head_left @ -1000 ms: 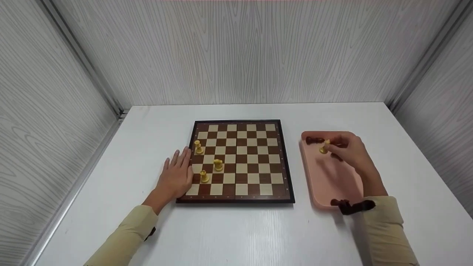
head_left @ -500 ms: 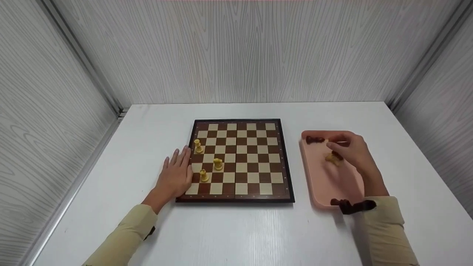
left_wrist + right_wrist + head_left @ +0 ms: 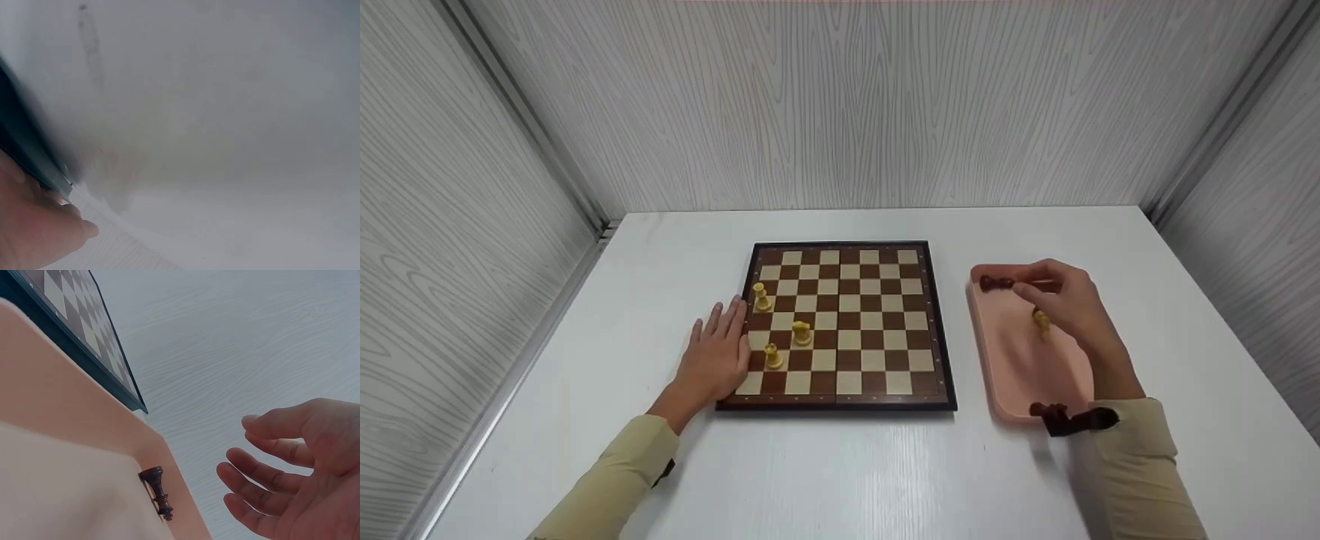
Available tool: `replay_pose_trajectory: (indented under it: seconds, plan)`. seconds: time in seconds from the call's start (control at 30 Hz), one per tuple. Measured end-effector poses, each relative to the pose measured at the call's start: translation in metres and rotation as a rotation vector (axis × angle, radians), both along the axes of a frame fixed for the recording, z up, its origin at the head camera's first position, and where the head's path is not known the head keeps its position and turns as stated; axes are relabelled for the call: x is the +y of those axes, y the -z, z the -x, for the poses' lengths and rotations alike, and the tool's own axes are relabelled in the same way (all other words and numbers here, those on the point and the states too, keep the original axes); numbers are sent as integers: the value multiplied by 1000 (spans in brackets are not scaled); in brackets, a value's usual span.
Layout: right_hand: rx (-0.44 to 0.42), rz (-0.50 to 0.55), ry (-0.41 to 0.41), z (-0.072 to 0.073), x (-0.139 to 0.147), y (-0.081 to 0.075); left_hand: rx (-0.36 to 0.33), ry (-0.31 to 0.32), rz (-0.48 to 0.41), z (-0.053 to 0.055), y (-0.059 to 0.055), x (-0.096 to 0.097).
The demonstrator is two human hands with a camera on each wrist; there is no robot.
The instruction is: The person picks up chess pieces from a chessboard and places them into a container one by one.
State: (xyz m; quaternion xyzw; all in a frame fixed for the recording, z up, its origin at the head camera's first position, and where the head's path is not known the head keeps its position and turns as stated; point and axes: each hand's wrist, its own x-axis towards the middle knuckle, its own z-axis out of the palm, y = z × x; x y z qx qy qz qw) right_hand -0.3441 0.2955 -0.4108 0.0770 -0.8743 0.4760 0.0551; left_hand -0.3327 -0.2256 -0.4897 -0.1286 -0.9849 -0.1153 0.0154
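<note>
Three yellow chessmen (image 3: 772,355) stand on the chessboard (image 3: 855,322); my left hand (image 3: 712,360) rests flat, right hand (image 3: 1065,300) hovers loose-fingered over the pink tray's (image 3: 997,375) yellow piece (image 3: 1041,320): pinch its stem.

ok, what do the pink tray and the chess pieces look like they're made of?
Pink tray: likely moulded plastic, matte, going by its even colour and rounded rim. Dark piece lying in the tray's far corner: turned wood or wood-look plastic, dark brown with a slight sheen; cannot tell which. Pale pieces on the board: yellowish, smooth, probably light wood or plastic. Board: brown and cream squares, wood-look finish.
</note>
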Motion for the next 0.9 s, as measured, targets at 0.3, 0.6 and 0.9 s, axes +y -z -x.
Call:
replay_pose_trajectory:
  seconds: [0.3,0.6,0.9]
  plan:
    - [34,7,-11,-4,-12,-7,-7,-4,12,0,-1,0]
    - [116,-128,20,-6,-23,-9,12,6,3,1,-1,1]
    - [103,57,-86,-6,-45,-8,-13,1,18,0,-2,0]
